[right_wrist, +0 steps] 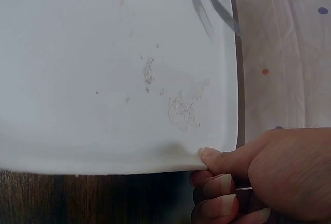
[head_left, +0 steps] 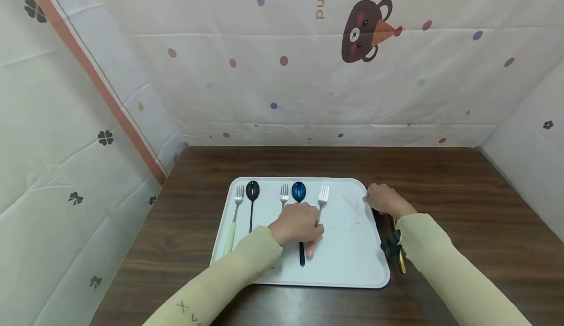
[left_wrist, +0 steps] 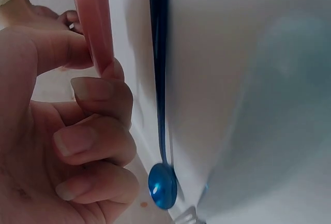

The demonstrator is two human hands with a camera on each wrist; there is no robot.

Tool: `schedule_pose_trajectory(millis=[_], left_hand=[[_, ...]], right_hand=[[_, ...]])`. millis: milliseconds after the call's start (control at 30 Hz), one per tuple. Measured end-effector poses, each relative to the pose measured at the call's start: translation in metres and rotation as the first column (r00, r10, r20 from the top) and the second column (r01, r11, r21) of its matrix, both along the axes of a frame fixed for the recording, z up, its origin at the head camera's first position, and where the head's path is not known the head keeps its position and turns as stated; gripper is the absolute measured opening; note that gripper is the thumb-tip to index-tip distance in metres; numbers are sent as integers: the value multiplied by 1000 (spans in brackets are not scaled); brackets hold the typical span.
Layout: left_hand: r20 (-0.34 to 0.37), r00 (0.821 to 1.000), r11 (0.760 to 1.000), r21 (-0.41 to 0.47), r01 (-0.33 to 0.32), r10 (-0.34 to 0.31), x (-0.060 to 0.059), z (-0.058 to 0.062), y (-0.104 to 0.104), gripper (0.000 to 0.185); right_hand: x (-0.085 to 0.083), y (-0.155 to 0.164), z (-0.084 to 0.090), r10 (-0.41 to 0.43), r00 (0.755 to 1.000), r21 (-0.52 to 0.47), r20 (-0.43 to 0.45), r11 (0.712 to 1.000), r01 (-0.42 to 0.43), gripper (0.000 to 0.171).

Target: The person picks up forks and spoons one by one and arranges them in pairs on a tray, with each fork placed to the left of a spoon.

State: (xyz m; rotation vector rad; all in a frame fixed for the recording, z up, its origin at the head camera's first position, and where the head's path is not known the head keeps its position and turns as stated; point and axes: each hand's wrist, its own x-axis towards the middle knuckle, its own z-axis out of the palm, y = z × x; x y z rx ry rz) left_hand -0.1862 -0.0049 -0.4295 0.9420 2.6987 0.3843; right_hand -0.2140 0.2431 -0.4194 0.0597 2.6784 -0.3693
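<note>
Left hand (head_left: 296, 222): rests on the white tray, fingers curled round the pink handle of a fork (head_left: 318, 218); the left wrist view shows the fingers (left_wrist: 98, 95) pinching that pink handle.
Pink-handled fork: lies on the tray right of centre, tines toward the far edge, handle toward the near edge.
Right hand (head_left: 384, 199): at the tray's right rim near the far right corner; fingers (right_wrist: 220, 187) curled under and against the rim, thumb along the edge, gripping the tray.
Tray (head_left: 352, 262): white, rounded corners, sits on the dark wood bench (head_left: 462, 194), with scuff marks on its right part.
Blue spoon (head_left: 298, 192): just left of the pink-handled fork, bowl at the far end, its handle passing under the left hand.
Other cutlery: a green-handled fork (head_left: 235, 218) and a black spoon (head_left: 252, 194) at the tray's left; another fork (head_left: 284, 194) just left of the blue spoon.
Beside the tray: a gold-coloured utensil (head_left: 401, 262) lies on the bench by the right rim, partly hidden by the right sleeve.
</note>
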Motion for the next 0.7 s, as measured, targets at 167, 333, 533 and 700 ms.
schedule_pose_trajectory(millis=[167, 333, 533, 700], left_hand=[[-4, 1000, 1000, -16, -3, 3, 1, -5, 12, 44], [-28, 999, 1000, -17, -20, 19, 2, -9, 23, 40], [-39, 998, 999, -10, -46, 46, 4, -9, 32, 38], [-25, 998, 998, -5, -57, 56, 5, -10, 40, 37]], right_hand=[[0, 2, 0, 0, 1000, -13, 5, 1000, 0, 31], [1, 2, 0, 6, 1000, -29, 14, 1000, -6, 32], [1, 1, 2, 9, 1000, -31, 11, 999, -8, 32], [1, 1, 1, 0, 1000, -29, 6, 1000, 0, 31]])
